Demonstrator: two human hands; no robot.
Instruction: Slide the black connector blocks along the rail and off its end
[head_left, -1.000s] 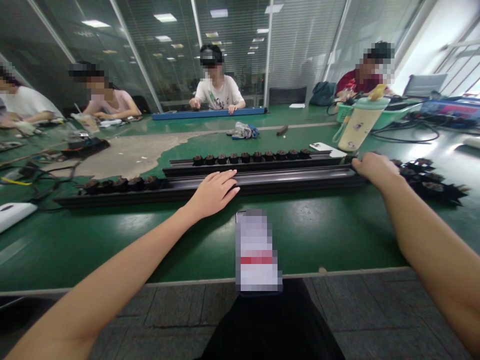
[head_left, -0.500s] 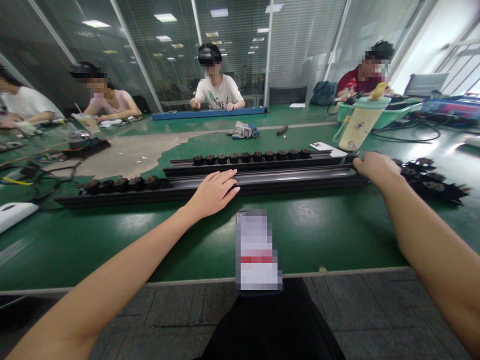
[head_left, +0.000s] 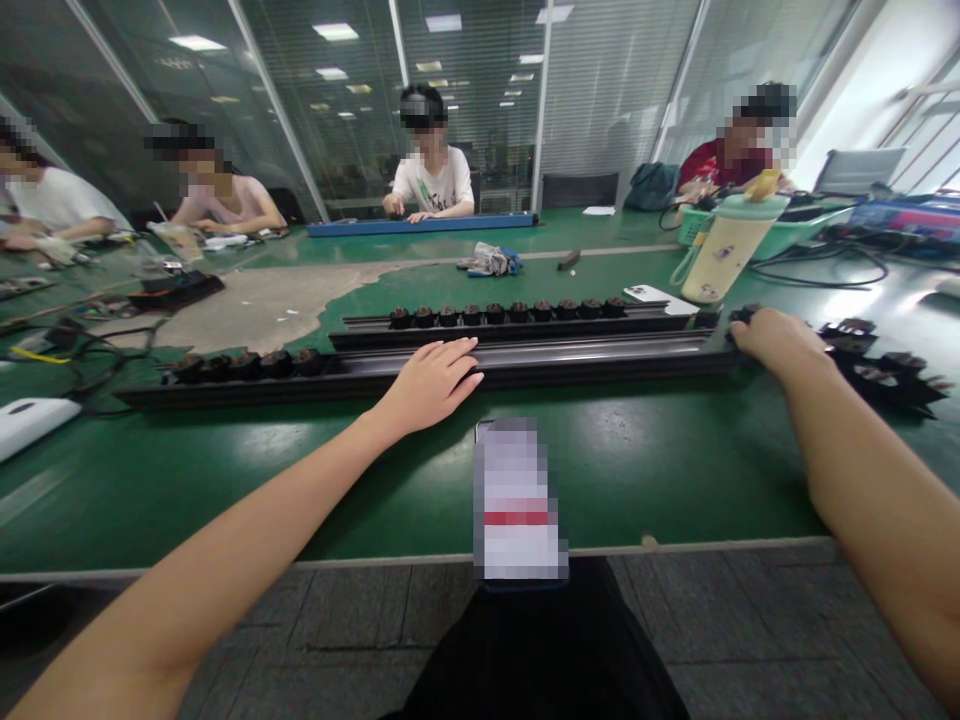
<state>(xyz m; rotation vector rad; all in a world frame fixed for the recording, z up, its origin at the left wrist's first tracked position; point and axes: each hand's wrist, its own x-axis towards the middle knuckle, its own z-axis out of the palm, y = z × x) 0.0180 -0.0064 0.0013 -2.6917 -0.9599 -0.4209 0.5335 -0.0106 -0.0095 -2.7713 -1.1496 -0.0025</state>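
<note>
My left hand [head_left: 431, 385] lies over the front long black rail [head_left: 600, 365], fingers stretched out across its top, thumb at the near side. Several round black parts with brownish tops [head_left: 244, 366] sit in this rail's left end. My right hand [head_left: 787, 345] is just past the rail's right end, fingers closed on a small black part [head_left: 742, 318] that they mostly cover. Behind stands a second black rail [head_left: 360, 338] carrying a row of similar round parts [head_left: 495, 314]. Another dark block [head_left: 707, 319] sits near the rails' right ends.
Loose black parts [head_left: 892, 375] lie to the right of my right hand. A phone [head_left: 517, 500] lies at the table's front edge. Beyond the rails are a white phone [head_left: 660, 298], a cream tumbler [head_left: 731, 250] and gloves [head_left: 491, 260]. Several people sit across the table.
My right hand has shifted slightly right, away from the rail's right end. My left hand keeps its place on the rail. The person opposite has moved their hands.
</note>
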